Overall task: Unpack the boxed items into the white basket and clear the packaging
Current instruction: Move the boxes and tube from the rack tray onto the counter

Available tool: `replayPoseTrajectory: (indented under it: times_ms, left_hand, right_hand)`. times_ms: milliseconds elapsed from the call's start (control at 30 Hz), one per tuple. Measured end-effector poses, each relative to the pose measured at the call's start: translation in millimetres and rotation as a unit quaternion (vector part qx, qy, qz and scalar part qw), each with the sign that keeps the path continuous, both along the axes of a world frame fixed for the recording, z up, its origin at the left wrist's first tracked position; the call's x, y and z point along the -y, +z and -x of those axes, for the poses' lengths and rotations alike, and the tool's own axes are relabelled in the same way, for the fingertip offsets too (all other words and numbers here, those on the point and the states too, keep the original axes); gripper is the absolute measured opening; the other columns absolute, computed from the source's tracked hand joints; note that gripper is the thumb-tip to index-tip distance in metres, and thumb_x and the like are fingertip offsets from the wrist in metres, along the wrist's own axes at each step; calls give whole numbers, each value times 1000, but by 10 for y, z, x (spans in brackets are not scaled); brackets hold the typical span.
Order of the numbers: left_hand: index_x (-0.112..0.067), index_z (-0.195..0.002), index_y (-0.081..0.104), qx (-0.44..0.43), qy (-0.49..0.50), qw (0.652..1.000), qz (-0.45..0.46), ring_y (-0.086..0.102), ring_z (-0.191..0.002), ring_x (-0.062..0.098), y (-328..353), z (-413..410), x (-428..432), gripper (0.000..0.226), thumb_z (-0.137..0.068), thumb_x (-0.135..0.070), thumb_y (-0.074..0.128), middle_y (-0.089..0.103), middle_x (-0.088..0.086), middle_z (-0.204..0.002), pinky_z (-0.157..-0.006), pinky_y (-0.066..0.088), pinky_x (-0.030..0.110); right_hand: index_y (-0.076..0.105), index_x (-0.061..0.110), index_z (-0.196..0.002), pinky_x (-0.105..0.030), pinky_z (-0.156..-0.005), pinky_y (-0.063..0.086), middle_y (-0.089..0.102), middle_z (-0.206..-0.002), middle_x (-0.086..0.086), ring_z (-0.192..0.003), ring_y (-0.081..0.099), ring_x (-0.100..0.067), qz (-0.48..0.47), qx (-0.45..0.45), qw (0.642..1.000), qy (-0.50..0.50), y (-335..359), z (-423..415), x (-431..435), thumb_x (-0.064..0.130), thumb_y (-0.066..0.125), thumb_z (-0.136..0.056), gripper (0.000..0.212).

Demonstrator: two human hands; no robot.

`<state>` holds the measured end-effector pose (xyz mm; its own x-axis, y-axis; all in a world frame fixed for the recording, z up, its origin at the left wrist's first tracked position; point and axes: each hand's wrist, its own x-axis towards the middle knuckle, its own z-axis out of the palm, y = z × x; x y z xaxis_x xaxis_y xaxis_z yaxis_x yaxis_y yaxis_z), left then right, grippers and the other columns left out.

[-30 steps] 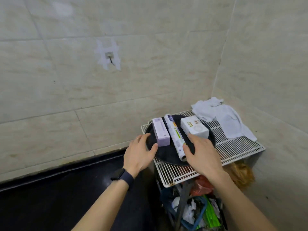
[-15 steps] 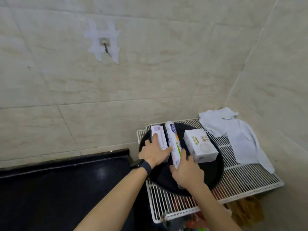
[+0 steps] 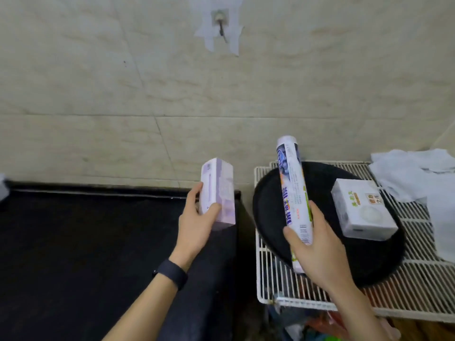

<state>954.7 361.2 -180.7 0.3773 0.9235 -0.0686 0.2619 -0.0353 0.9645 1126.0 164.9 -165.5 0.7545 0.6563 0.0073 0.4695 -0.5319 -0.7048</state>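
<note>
My left hand [image 3: 197, 222] grips a pale purple box [image 3: 218, 190] and holds it upright above the black counter [image 3: 86, 242], left of the rack. My right hand [image 3: 317, 252] grips the lower end of a long white printed roll [image 3: 293, 190], lifted at a tilt over the round black tray [image 3: 268, 210]. A white square box [image 3: 362, 212] lies on the tray's right side. No white basket is in view.
The tray rests on a white wire rack [image 3: 418, 291] in the corner. A crumpled white cloth [image 3: 418, 178] lies on the rack's back right. Coloured clutter shows below the rack. A hook [image 3: 220, 23] is taped to the tiled wall above.
Both hands closed on their items and lifted them off the tray. The purple box moved left over the black counter; the roll rose at a tilt.
</note>
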Motion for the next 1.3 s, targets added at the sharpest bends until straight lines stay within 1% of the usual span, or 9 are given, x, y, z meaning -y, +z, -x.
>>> replayPoseTrajectory:
  times_ms: [133, 267, 400, 600, 733, 833, 1000, 1200, 1300]
  left_hand:
    - [-48, -138, 38, -57, 126, 989, 47, 60, -95, -2, -411, 1093, -110, 71, -72, -51, 63, 59, -16, -123, -69, 46, 14]
    - [-48, -141, 32, -159, 153, 970, 98, 60, -102, 22, -953, 1982, -85, 74, -72, -52, 61, 59, -3, -127, -83, 49, 34]
    - [-47, -143, 26, -245, 101, 957, 118, 59, -109, 34, -1421, 2516, -65, 78, -72, -54, 56, 63, 8, -127, -82, 44, 34]
    - [-44, -147, 14, -276, 44, 954, 107, 57, -112, 34, -1746, 2881, -247, 81, -77, -50, 56, 58, 8, -132, -82, 40, 34]
    - [-40, -152, 6, -302, -5, 950, 81, 55, -115, 36, -1870, 2942, -393, 85, -86, -44, 58, 55, 15, -134, -86, 42, 36]
    - [-45, -152, -4, -324, -59, 939, 96, 58, -112, 35, -1989, 2988, -397, 91, -86, -49, 59, 56, 15, -132, -82, 45, 36]
    - [-62, -141, -17, -326, -76, 936, 104, 59, -112, 34, -2105, 3061, -389, 95, -83, -59, 57, 56, 12, -131, -79, 47, 38]
    - [-62, -142, -17, -328, -82, 936, 97, 57, -116, 34, -2127, 3060, -395, 96, -82, -61, 58, 51, 13, -136, -80, 45, 39]
    - [-52, -149, -8, -340, -84, 932, 96, 42, -135, 36, -2070, 3036, -399, 96, -81, -63, 59, 25, 13, -157, -99, 43, 46]
  right_hand:
    - [24, 68, -138, -12, -78, 44, 57, -128, 27, -104, 60, -3, -77, -54, 990, 109, 95, 665, -260, 54, 66, -80, 73]
    - [21, 49, -149, -36, -95, 48, 56, -140, 16, -120, 59, -15, 32, -64, 971, 228, -353, 1427, -613, 64, 58, -76, 83]
    - [18, 47, -150, -41, -96, 47, 52, -143, 2, -121, 58, -31, 162, -75, 950, 257, -1078, 2161, -896, 55, 58, -83, 79]
    - [-2, 52, -148, -46, -86, 52, 54, -123, -7, -106, 62, -42, 241, -67, 942, 222, -1806, 2895, -1110, 54, 53, -87, 83]
    - [-14, 53, -148, -41, -70, 48, 51, -113, -6, -93, 64, -35, 242, -25, 946, 216, -2029, 3133, -1256, 55, 50, -91, 85]
    - [-13, 49, -151, -39, -69, 46, 51, -113, -5, -95, 62, -30, 252, -5, 942, 219, -2147, 3239, -1376, 55, 48, -93, 85]
    - [-5, 33, -157, -40, -74, 52, 49, -127, -7, -112, 49, -26, 304, 64, 921, 234, -2304, 3378, -1406, 56, 42, -96, 80]
    - [-5, 27, -158, -45, -99, 48, 17, -159, -15, -134, 32, -33, 340, 68, 909, 229, -2328, 3414, -1387, 60, 49, -92, 91]
    - [-7, 28, -158, -47, -104, 44, 12, -162, -11, -138, 30, -34, 335, 5, 905, 262, -2172, 3299, -1395, 57, 56, -90, 98]
